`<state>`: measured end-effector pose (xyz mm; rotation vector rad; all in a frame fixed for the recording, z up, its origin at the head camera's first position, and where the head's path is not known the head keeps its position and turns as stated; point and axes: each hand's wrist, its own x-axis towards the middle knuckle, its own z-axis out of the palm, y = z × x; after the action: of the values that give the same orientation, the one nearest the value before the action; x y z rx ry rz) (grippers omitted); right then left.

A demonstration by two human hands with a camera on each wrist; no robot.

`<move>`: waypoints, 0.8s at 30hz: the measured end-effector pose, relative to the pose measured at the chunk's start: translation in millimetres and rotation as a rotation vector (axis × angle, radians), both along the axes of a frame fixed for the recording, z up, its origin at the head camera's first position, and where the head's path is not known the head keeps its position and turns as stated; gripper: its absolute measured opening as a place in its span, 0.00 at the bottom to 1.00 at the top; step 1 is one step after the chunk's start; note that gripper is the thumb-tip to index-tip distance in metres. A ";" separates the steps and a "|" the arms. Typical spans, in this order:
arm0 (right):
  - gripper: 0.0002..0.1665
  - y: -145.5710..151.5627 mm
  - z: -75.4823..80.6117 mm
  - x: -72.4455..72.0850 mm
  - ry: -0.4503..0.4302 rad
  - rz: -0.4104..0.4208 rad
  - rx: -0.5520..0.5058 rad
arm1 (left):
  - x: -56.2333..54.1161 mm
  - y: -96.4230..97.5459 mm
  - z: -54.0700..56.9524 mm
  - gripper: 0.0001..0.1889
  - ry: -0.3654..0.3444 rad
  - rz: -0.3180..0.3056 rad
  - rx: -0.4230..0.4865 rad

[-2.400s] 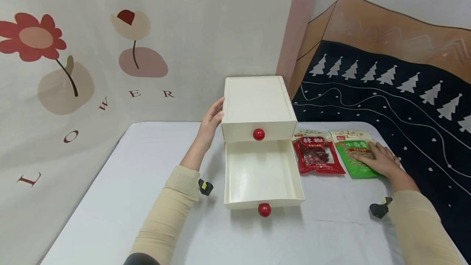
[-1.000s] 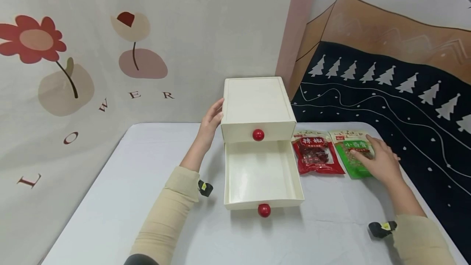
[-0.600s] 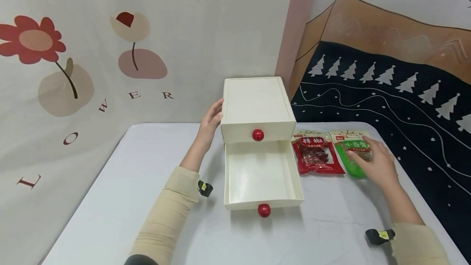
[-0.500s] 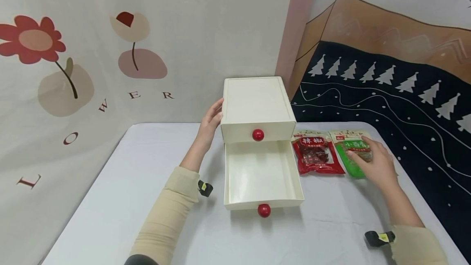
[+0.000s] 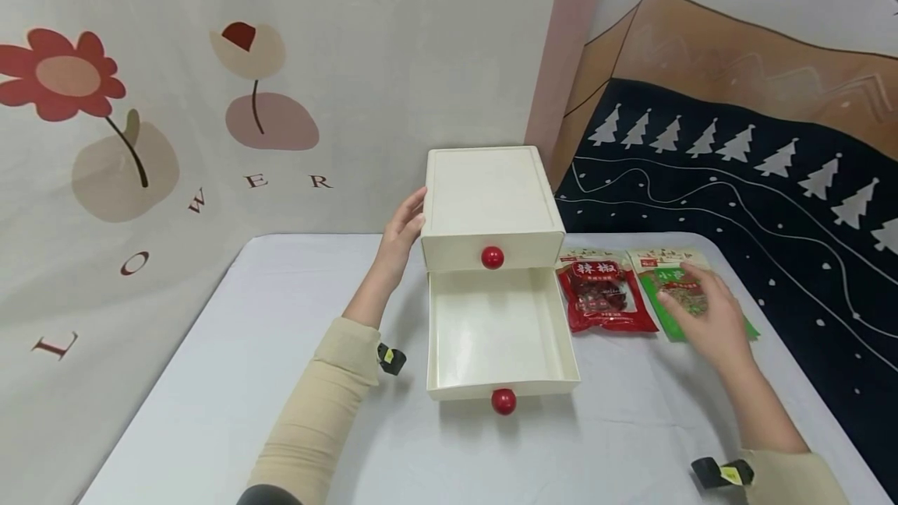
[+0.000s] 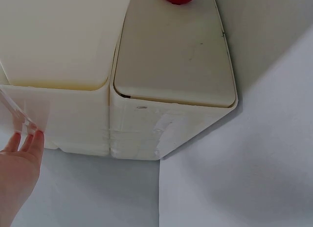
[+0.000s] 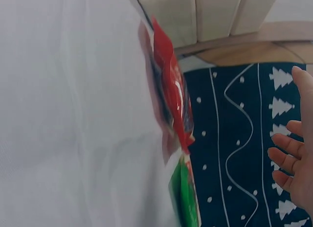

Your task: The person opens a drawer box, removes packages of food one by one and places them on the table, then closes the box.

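Note:
A cream two-drawer box (image 5: 493, 192) stands at the back of the table, its lower drawer (image 5: 501, 333) pulled out with nothing in it. My left hand (image 5: 398, 244) touches the box's left side with extended fingers, as the left wrist view also shows for the same hand (image 6: 22, 163). Right of the box lie a red packet of dried chillies (image 5: 605, 294) and a green seasoning packet (image 5: 672, 326). Above the green packet hovers my right hand (image 5: 715, 326), partly covering it. In the right wrist view that hand (image 7: 301, 158) has spread, slightly bent fingers and holds nothing.
Red round knobs (image 5: 503, 401) stick out from the drawer fronts. A white cloth covers the table (image 5: 295, 380). Behind it hangs a flower-printed curtain (image 5: 393, 61), and a dark cloth with white trees (image 5: 701, 170) hangs at the right. Each wrist wears a small black camera.
My right hand has lifted off the green packet, where it lay flat, and drifted left and nearer to me. The left hand, the box and the red packet have stayed in place.

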<state>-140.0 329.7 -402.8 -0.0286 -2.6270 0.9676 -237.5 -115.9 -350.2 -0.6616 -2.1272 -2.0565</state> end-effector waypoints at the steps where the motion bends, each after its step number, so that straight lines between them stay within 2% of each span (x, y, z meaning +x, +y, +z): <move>1: 0.39 -2.4 1.0 1.5 0.015 0.004 -0.002 | 0.0 0.0 0.0 0.29 0.000 0.001 0.001; 12: 0.32 -33.2 6.1 16.5 0.189 0.041 0.021 | -1.6 0.7 -1.2 0.29 0.003 0.010 0.020; 19: 0.33 -50.8 7.4 27.1 0.273 0.085 -0.032 | -21.1 -3.2 -21.4 0.29 -0.001 0.011 0.039; 24: 0.37 -61.6 7.8 34.7 0.332 0.135 -0.060 | -24.2 -2.9 -26.2 0.29 0.008 0.019 0.050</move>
<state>-105.3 268.0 -395.0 0.2742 -2.3175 0.9989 -261.7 -118.8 -376.4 -0.6390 -2.0621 -2.0865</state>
